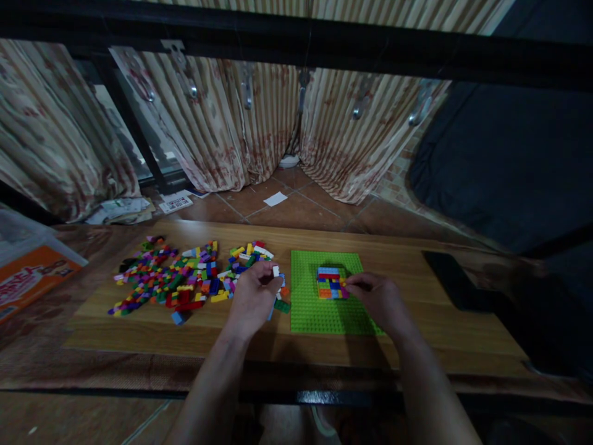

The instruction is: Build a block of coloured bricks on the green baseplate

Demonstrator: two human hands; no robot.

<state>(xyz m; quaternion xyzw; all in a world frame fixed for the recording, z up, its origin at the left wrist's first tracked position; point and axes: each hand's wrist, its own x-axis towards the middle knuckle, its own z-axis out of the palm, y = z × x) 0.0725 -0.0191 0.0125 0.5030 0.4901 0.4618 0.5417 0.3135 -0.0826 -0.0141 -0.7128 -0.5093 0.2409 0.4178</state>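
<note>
A green baseplate (pixel 315 315) lies on the wooden table (pixel 417 334), and a small multicoloured block of stacked bricks (pixel 330 282) stands on its far half. My right hand (pixel 377 298) rests on the plate with its fingertips pinched against the right edge of that block. My left hand (pixel 254 295) hovers just left of the plate, fingers curled round a small white brick (pixel 276 271). A wide scatter of loose coloured bricks (pixel 171 278) covers the table to the left of that hand.
An orange and white box (pixel 28 278) sits at the far left edge. A dark flat object (pixel 451 281) lies on the table at the right. Beyond the table are tiled floor, patterned curtains (pixel 241 123) and papers (pixel 125 210).
</note>
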